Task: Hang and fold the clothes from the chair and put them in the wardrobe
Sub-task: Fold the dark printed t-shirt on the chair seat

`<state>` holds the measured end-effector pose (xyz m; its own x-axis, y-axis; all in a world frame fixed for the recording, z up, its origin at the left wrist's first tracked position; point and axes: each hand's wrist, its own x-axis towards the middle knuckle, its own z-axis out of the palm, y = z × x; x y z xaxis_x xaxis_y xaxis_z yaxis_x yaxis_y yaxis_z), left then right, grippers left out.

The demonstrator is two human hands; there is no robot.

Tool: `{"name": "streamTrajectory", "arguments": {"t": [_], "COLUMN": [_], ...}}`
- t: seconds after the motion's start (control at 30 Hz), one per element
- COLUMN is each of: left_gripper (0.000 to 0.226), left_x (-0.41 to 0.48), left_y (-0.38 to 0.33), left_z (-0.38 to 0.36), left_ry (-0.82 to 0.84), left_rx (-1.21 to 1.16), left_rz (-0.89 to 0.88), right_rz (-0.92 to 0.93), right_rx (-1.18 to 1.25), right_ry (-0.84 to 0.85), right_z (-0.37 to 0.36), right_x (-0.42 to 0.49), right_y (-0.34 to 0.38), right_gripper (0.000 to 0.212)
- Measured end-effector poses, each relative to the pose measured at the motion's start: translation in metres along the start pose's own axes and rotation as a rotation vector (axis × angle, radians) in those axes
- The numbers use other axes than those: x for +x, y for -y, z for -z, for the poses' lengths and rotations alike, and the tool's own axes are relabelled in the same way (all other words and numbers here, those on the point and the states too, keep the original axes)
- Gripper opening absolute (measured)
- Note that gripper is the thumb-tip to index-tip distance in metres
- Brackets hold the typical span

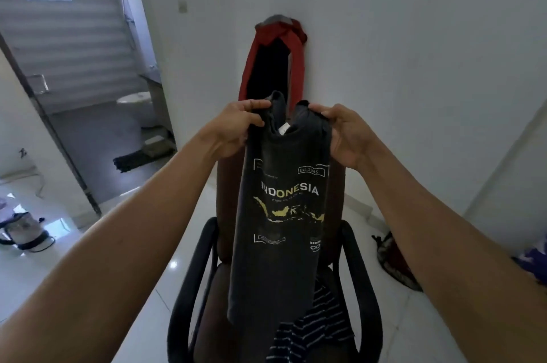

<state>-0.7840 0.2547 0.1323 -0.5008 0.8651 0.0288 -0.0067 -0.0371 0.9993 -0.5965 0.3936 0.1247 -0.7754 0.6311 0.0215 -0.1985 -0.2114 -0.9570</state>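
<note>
A dark grey T-shirt (278,259) printed with "INDONESIA" and a yellow map hangs in front of me, held up by its shoulders. My left hand (233,129) grips the left shoulder near the collar and my right hand (343,135) grips the right shoulder. Its hem reaches down to the seat of a black office chair (192,282). A dark striped garment (313,330) lies crumpled on that seat, partly hidden by the shirt.
A red and black garment (270,66) hangs on the white wall behind the chair. An open doorway to a bathroom (97,96) is at the left. A kettle (25,232) stands on the tiled floor, and a cloth heap (393,259) lies at the right.
</note>
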Motion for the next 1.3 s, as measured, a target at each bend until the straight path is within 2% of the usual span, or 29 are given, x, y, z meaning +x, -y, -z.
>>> {"name": "streamTrajectory", "arguments": {"t": [0.13, 0.23, 0.37, 0.63, 0.77, 0.97, 1.1, 1.3], "left_gripper": [0.042, 0.036, 0.036, 0.037, 0.037, 0.040, 0.040, 0.034], "left_x": [0.055, 0.082, 0.109, 0.097, 0.054, -0.057, -0.140, -0.240], "left_y": [0.040, 0.058, 0.085, 0.144, 0.179, 0.230, 0.265, 0.343], "left_z": [0.008, 0.010, 0.019, 0.020, 0.011, -0.011, -0.027, -0.043], "left_ry": [0.055, 0.081, 0.157, 0.184, 0.162, 0.064, 0.013, -0.070], "left_rx": [-0.013, 0.120, 0.210, 0.053, -0.030, -0.126, -0.184, -0.269], "left_rz": [0.093, 0.136, 0.241, 0.317, 0.365, 0.483, 0.588, 0.802], "right_rz": [-0.071, -0.128, -0.199, -0.286, -0.331, -0.443, -0.572, -0.783], "right_rx": [0.064, 0.096, 0.112, 0.226, 0.286, 0.391, 0.406, 0.460], "right_ry": [-0.039, -0.064, -0.150, -0.212, -0.230, -0.344, -0.412, -0.444], "right_z": [0.013, 0.021, 0.033, 0.039, 0.036, 0.031, 0.028, 0.019], "right_x": [0.045, 0.068, 0.087, 0.066, 0.021, -0.083, -0.158, -0.253], "right_y": [-0.035, -0.058, -0.096, -0.145, -0.177, -0.243, -0.290, -0.350], "right_gripper": [0.040, 0.037, 0.045, 0.041, 0.044, 0.035, 0.039, 0.026]}}
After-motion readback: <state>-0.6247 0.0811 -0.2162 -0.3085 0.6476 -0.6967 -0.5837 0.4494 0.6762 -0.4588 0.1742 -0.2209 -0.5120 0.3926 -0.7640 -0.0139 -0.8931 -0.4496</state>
